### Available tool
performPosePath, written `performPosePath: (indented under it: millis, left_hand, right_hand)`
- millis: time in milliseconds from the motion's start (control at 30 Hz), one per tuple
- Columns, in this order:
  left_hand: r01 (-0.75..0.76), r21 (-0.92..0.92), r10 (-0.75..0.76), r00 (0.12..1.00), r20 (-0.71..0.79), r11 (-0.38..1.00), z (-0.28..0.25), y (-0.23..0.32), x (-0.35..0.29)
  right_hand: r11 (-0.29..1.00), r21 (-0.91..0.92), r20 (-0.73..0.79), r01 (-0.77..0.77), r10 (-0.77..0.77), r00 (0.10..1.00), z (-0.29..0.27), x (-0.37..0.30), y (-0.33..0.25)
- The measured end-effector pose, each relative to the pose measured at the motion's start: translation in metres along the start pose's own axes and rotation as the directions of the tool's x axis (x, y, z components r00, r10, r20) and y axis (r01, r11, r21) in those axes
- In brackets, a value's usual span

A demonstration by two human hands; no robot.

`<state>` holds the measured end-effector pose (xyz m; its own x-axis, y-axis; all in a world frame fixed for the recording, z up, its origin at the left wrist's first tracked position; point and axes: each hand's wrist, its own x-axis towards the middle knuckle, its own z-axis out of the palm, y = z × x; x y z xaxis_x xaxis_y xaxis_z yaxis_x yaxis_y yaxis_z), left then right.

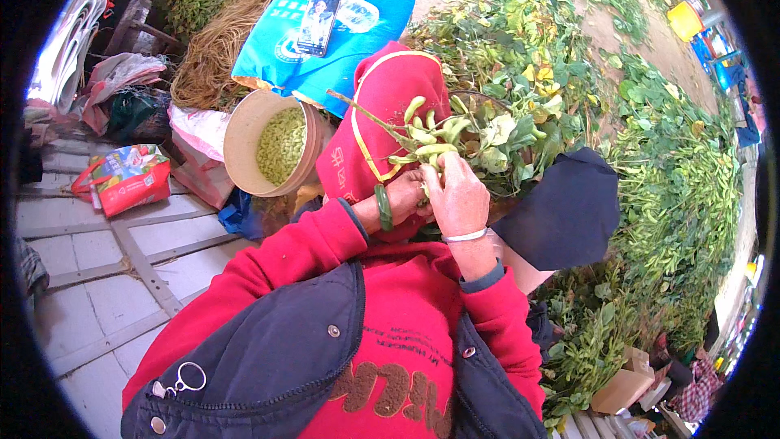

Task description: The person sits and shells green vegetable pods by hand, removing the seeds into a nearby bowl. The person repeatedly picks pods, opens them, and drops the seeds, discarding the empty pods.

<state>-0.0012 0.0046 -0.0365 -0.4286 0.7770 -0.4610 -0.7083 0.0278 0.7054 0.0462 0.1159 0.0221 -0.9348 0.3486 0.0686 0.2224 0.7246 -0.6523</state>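
Observation:
My left hand (403, 197), with a green bangle at its wrist, is closed in front of my chest. Pressed close beside it, my right hand (457, 199) wears a silver bangle and is closed in a pinch. Between the fingers of both hands a bit of a green bean pod (424, 189) shows; the rest of it is hidden. Just beyond my fingers, a cut bean stalk (375, 118) with several plump green pods (435, 149) and leaves lies across the red cloth (345, 154) on my lap.
A tan bucket (237, 146) holding shelled green beans (281, 146) stands to the left. Beyond it, a phone (322, 20) rests on a blue sack (378, 24). Heaped bean plants (674, 187) cover the right side. A red bag (134, 183) sits at the left.

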Motion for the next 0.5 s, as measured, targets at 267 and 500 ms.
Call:
performPosePath:
  millis: [267,500]
  left_hand:
    - [0.272,0.126,-0.286,0.693,0.662,0.954,0.012,0.059,-0.039]
    - [0.031,-0.03,-0.035,0.99,-0.139,0.999,0.024,0.04,-0.018]
  right_hand:
    - [0.818,0.546,0.049,-0.18,0.184,0.982,0.011,-0.004,0.026]
    - [0.874,0.448,-0.019,-0.189,0.221,0.975,0.002,-0.01,0.025]
